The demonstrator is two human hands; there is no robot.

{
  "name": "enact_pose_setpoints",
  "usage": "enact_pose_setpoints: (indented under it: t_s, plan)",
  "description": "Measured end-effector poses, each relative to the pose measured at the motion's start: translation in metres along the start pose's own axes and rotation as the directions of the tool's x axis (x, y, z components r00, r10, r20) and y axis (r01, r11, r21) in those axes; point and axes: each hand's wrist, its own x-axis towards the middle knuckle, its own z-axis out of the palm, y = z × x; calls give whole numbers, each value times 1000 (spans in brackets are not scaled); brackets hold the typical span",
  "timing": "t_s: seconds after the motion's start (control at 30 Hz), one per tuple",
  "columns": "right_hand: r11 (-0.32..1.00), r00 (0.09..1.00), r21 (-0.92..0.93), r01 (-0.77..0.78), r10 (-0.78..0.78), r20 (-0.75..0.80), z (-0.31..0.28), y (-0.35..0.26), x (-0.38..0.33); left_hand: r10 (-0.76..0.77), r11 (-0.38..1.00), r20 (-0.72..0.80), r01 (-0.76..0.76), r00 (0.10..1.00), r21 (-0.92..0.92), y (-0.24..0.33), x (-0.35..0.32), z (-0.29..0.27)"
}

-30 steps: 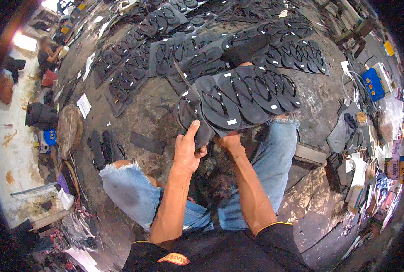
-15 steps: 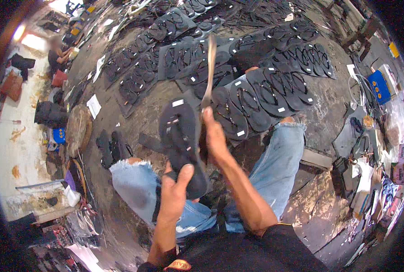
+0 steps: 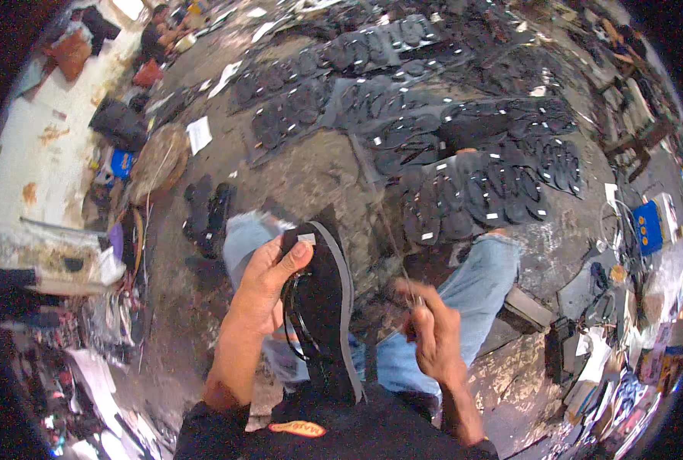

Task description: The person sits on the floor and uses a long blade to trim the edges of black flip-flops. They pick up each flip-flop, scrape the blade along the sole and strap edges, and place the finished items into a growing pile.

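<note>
My left hand (image 3: 269, 280) grips a black flip-flop (image 3: 322, 307) near its far end, thumb over the small white label. The sandal points away from me, tilted so that the grey side of its sole shows, and its near end meets my black shirt. A thin dark strap loops off its left side. Over my right thigh, my right hand (image 3: 433, 330) is closed around a long, thin blade, a knife by its look (image 3: 391, 241). Motion smears the blade, which points up and away, apart from the sandal.
Rows of black flip-flops (image 3: 472, 188) with white labels cover the floor ahead. A round wooden block (image 3: 160, 162) stands left, near a loose dark pair (image 3: 207, 215). At right lie a blue box (image 3: 648, 228) and scraps. Another person (image 3: 161, 34) sits at the far left.
My left hand has shifted from the sandal's near end to its far end, and the sandal has turned onto its edge. The right hand with the knife has dropped nearer and rightward. The view has shifted.
</note>
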Motion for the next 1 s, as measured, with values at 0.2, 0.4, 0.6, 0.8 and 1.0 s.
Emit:
enact_pose_setpoints:
  t_s: [0.2, 0.4, 0.6, 0.8, 1.0]
  plan:
    - [931, 959, -347, -110, 191, 209, -20, 29, -117, -86, 995, -66, 89, 994, 50, -18, -35, -14]
    - [889, 937, -429, -161, 274, 217, -12, 32, -113, -101, 984, -61, 109, 993, 140, -18, -33, -6]
    - [891, 962, -454, -16, 138, 237, -7, 24, -7, -109, 870, 103, 45, 989, 491, -2, -18, -1]
    - [848, 835, -524, 72, 236, 497, -32, -42, 72, -215, 815, 75, 137, 974, 563, 6, 0, 2]
    - [932, 829, -255, 258, -78, 554, -16, -41, 128, -200, 775, 25, 142, 980, 616, 14, -8, 2]
